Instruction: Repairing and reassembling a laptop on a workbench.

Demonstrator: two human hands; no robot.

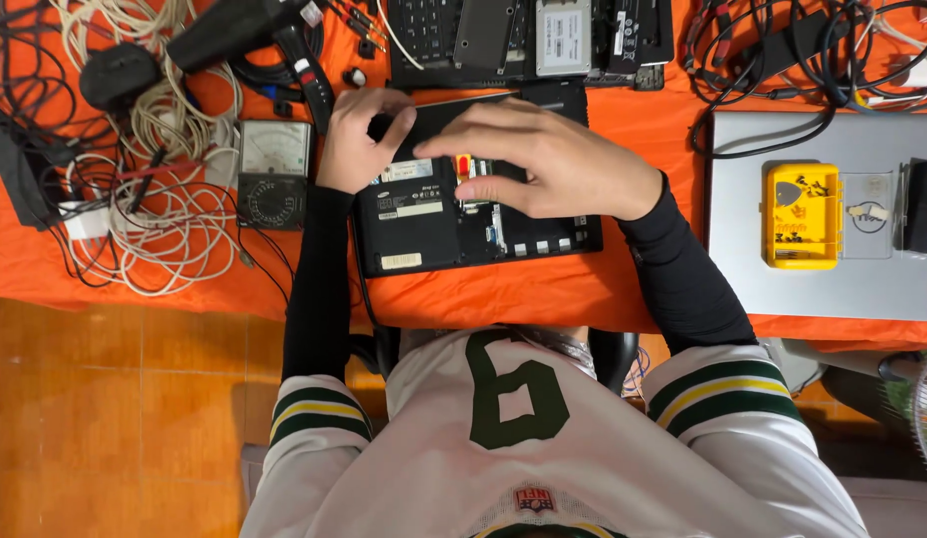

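Left hand [359, 134]: curled at the upper left corner of the small black laptop [423, 224], fingers bent over the rear edge and gripping a black panel [463, 110] there. Whether the thumb is under the panel cannot be told.

Right hand [548, 159]: flat and mostly open, fingers stretched leftward across the middle of the laptop's underside, palm down. It presses rather than grips; nothing is seen held in it. A small red and yellow part [464, 164] shows just under the fingertips.

The laptop lies bottom-up on the orange tablecloth [543, 294], near the table's front edge and right in front of the person. White labels sit on its left half; its right half appears opened, with inner parts showing.

Around it: an analog meter [274, 169] just left of the laptop, tangled white cables [164, 214] further left, a black heat gun [239, 35] at upper left. Another opened laptop [528, 40] lies behind. To the right, well apart, a silver laptop [822, 269] carries a yellow parts case [803, 215].

Risks, as judged: the panel could flex or crack if the left hand pulls while a clip holds. The right palm rests near exposed parts and could press on them. Loose black bits [356, 76] near the heat gun could get lost among the cables.
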